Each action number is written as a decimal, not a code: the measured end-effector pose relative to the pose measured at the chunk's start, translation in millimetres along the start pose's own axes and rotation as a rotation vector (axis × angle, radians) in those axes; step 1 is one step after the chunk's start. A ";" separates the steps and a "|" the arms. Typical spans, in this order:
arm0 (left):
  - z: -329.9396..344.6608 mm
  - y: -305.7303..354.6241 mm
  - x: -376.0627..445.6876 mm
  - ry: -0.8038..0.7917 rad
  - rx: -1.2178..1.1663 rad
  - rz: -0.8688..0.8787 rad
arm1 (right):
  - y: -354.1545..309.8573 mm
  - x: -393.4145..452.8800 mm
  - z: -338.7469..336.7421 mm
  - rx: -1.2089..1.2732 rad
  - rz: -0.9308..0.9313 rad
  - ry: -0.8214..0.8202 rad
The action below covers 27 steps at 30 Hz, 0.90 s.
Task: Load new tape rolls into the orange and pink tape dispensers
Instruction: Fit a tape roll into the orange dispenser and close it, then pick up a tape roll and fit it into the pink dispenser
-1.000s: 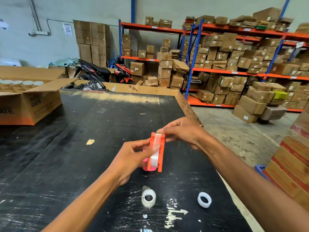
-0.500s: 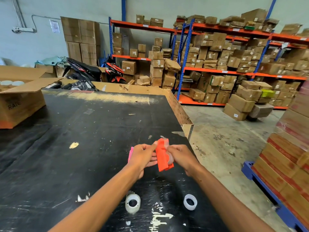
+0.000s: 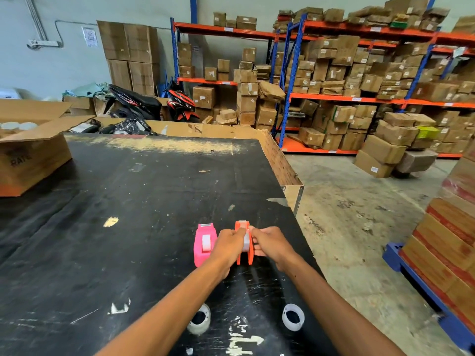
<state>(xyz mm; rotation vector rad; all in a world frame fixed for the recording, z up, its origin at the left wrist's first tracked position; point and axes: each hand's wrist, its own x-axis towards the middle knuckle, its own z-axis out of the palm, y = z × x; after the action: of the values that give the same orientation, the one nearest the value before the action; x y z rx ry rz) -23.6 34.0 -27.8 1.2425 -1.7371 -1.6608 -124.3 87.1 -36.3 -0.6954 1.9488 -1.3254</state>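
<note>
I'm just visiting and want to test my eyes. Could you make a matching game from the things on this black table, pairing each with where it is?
Things:
1. pink tape dispenser
2. orange tape dispenser
3. open cardboard box
4. two empty tape cores

Places:
A. far left of the table
B. held between both hands
C. near edge, by the forearms
D. standing free, left of the left hand

Pairs: 1-D, 2-B, 3-A, 4-C

One partial marking is legible: the black letters "RATE", printed on the side of the open cardboard box [image 3: 30, 160] at the table's [image 3: 128, 214] far left edge. The wall notice [image 3: 90, 36] and shelf labels are too small to read.
</note>
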 end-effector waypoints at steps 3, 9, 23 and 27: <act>-0.6 0.5 -2.6 -0.022 0.025 0.002 | 1.2 0.5 -2.2 0.010 0.006 -0.022; -5.7 -2.8 -2.0 -0.056 0.067 0.024 | 1.1 -1.5 -1.3 0.013 -0.010 -0.053; -95.3 -13.8 3.9 -0.114 0.593 0.224 | -39.1 -17.3 18.3 -0.272 -0.369 0.147; -113.6 -33.7 8.6 -0.191 0.646 0.340 | -50.3 -17.8 50.5 -0.468 -0.314 -0.038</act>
<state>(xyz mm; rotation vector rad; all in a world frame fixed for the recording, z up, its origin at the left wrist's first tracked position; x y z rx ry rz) 74.2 -32.3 -40.6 0.9612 -2.5599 -1.0793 -71.1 53.7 2.0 -1.2847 2.2051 -1.0155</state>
